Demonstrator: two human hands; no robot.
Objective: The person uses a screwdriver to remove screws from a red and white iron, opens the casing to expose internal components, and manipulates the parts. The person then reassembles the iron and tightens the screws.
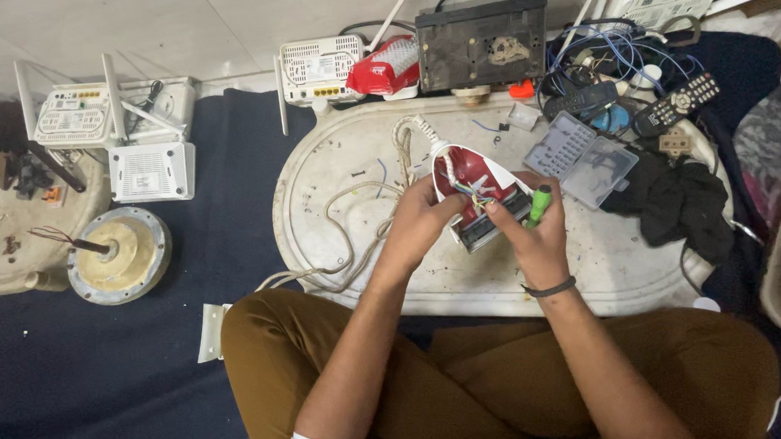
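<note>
A red and white clothes iron (471, 177) lies opened on a white oval tray (340, 162), its coloured wires bare at the rear end. My left hand (418, 225) grips the iron's near left side, thumb by the wires. On the right side of the iron, my right hand (527, 237) holds a green-handled screwdriver (539, 204) and its fingertips touch the wires. A beige cord (355, 210) runs from the iron's far end and loops over the tray to the left.
A clear plastic parts box (580, 157), a black cloth (681, 203), remote controls (678, 103) and tangled wires crowd the tray's right end. Behind stand a black circuit box (481, 42) and a white router (318, 69). More routers (98, 129) and a round motor part (119, 255) lie left.
</note>
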